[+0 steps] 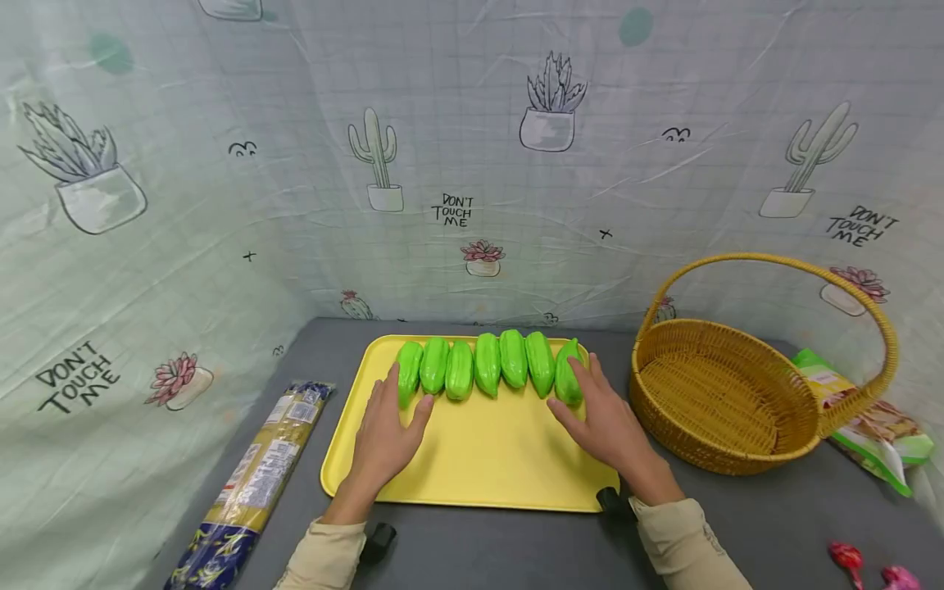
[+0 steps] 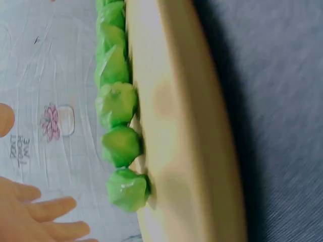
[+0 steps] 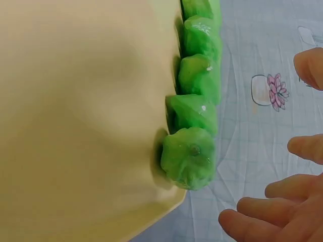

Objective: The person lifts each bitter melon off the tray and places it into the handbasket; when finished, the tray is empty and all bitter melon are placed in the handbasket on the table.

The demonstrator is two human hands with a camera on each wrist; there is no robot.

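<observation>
A row of several green, ridged, elongated vegetables lies side by side along the far part of a yellow tray. My left hand is held over the tray's left side, nearest the leftmost green vegetable. Over the right side hovers my right hand, beside the rightmost green vegetable. Both hands have spread fingers and hold nothing. In the left wrist view, the fingers stand apart from the row. The right wrist view likewise shows a gap between the fingers and the end vegetable.
Right of the tray stands a woven basket with a tall handle. Behind it lies a green-and-white packet. A long plastic-wrapped package lies at the left. Red and pink wrapped lollipops are near the front right. A patterned curtain encloses the back.
</observation>
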